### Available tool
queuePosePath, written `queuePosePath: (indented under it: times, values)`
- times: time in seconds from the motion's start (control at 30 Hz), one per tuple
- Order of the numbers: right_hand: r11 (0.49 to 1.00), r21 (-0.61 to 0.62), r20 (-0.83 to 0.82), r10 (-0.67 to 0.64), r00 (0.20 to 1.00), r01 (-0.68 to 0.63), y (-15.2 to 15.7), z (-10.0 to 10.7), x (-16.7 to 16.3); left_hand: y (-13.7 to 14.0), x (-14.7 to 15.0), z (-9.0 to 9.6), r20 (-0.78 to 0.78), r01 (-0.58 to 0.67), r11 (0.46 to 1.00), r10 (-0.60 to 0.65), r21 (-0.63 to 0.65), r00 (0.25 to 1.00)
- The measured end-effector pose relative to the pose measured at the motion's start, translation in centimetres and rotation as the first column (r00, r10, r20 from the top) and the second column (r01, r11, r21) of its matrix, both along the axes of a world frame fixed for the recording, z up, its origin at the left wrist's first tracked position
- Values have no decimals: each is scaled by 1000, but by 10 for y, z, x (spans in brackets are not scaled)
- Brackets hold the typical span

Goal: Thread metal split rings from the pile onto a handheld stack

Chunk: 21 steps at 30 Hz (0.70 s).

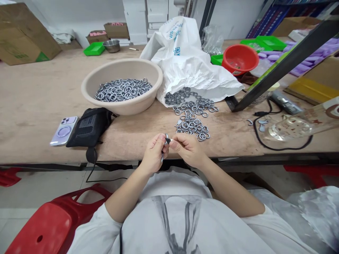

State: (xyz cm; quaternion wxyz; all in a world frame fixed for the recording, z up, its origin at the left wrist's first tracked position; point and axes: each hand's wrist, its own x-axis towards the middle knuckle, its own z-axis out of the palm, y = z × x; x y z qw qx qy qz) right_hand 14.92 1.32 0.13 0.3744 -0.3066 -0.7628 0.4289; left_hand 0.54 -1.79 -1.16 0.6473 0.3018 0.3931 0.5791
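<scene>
Close to the table's front edge, my left hand [154, 153] is closed around grey rings [166, 135], one showing above the thumb and part of another below the fingers. My right hand [189, 150] meets it, thumb and fingers pinching a small tool with a black tip [167, 140] and a pale end; its kind is too small to make out. The black tip touches or nearly touches the ring in my left hand. Just beyond my hands lies a loose pile of grey rings [194, 127], which spreads back to the mouth of a white sack [182, 67].
A beige basin [87, 92] with many rings stands left of the sack. A black pouch [90, 127] and a phone [63, 131] lie front left. On the right are a slanted metal post [278, 67], a cable [258, 135], a clear cup [291, 127] and a red bowl [239, 58].
</scene>
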Motion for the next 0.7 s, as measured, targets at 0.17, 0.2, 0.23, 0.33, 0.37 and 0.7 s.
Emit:
queuePosePath:
  times: [0.17,0.2,0.23,0.33,0.37,0.7]
  values:
    - [1000,22,67,-12,998,11,2,-3,1,-2,0,0,15,0,1000,0,-3,1000]
    - [1000,23,74,-17,997,16,2,-3,2,-3,0,1,14,0,1000,0,-2,1000]
    - [1000,25,78,-19,997,17,2,-3,3,-3,0,1,14,1,1000,-1,-2,1000]
    - [1000,16,71,-8,997,6,-1,1,3,-3,1,1,19,8,1000,-8,-8,1000]
    - [1000,7,59,4,998,-4,-2,2,3,-3,1,1,22,10,1000,-10,-8,1000]
    - [942,8,267,-325,907,335,49,-21,9,-15,-6,-5,-20,236,964,-235,122,972]
